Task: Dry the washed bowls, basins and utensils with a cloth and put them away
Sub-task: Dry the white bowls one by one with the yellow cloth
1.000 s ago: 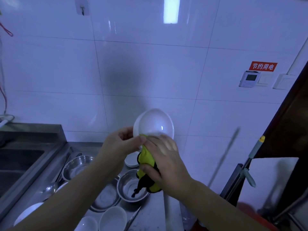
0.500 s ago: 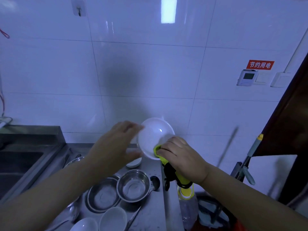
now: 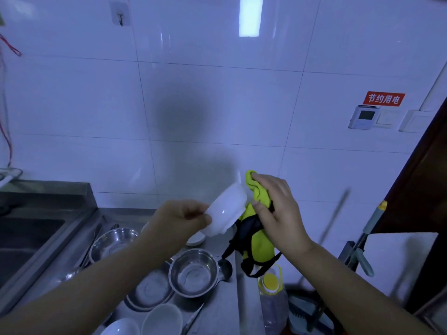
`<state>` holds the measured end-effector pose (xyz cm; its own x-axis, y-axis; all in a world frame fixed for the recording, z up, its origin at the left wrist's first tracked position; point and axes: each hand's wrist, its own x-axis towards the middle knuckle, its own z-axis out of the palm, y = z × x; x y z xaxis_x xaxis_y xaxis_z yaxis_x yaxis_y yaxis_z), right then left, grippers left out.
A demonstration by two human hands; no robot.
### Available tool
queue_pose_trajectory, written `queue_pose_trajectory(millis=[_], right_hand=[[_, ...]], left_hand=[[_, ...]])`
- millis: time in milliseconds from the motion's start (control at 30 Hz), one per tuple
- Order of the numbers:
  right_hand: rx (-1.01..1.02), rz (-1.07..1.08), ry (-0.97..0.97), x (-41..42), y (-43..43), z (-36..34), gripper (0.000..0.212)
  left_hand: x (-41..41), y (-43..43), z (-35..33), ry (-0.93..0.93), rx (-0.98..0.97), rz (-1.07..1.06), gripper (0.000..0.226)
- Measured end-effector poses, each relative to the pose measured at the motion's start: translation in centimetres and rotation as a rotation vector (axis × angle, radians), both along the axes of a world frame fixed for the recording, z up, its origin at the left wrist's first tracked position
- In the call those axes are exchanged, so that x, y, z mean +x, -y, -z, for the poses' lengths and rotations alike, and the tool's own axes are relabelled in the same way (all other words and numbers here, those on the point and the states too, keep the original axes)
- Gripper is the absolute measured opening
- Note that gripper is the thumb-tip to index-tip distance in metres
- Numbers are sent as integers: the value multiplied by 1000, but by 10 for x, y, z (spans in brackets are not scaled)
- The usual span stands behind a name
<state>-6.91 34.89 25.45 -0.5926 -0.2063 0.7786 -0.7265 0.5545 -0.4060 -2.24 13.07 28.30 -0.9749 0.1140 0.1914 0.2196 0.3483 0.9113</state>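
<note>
My left hand (image 3: 180,220) grips a white bowl (image 3: 226,211) by its base, held above the steel counter (image 3: 217,308) and turned on its side with the opening facing right. My right hand (image 3: 278,209) holds a yellow cloth with black trim (image 3: 257,240) against the bowl's rim; the cloth's lower part hangs loose. Below on the counter lie a small steel bowl (image 3: 193,273), a flatter steel dish (image 3: 150,292), another steel bowl (image 3: 112,243), two white bowls (image 3: 162,319) (image 3: 121,327), a white lid-like piece (image 3: 196,239) and a black ladle (image 3: 225,268).
A steel sink (image 3: 24,238) is at the left. A plastic bottle with a yellow cap (image 3: 272,298) stands right of the counter's edge. Mop handles (image 3: 372,226) lean by a dark door frame (image 3: 420,189). The tiled wall carries a hook (image 3: 119,16) and switches (image 3: 387,117).
The bowl has turned from facing me to lying on its side and moved lower. My right hand with the cloth has risen from the bowl's lower edge to its right rim.
</note>
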Motion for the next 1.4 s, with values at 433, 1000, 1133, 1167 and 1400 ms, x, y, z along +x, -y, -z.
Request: queue_pose_trajectory(millis=[433,1000,1133,1167,1400], right_hand=[[-133,-75,64,19,36,9,39],[-212,-146,167,3,40,-9,47],[-352,-44,195,9,41,4,35],[-325,-40,161,12,44,9,31],[-62,-29,-73,10,35,28,33]], left_hand=[[-8,-28,9,292,699,90,20],[-25,-14,8,286,608,65,22],[-29,-10,3,304,711,-17,14],[-30,-9,1,295,738,-14,16],[-30,1,-7,356,914,51,17]])
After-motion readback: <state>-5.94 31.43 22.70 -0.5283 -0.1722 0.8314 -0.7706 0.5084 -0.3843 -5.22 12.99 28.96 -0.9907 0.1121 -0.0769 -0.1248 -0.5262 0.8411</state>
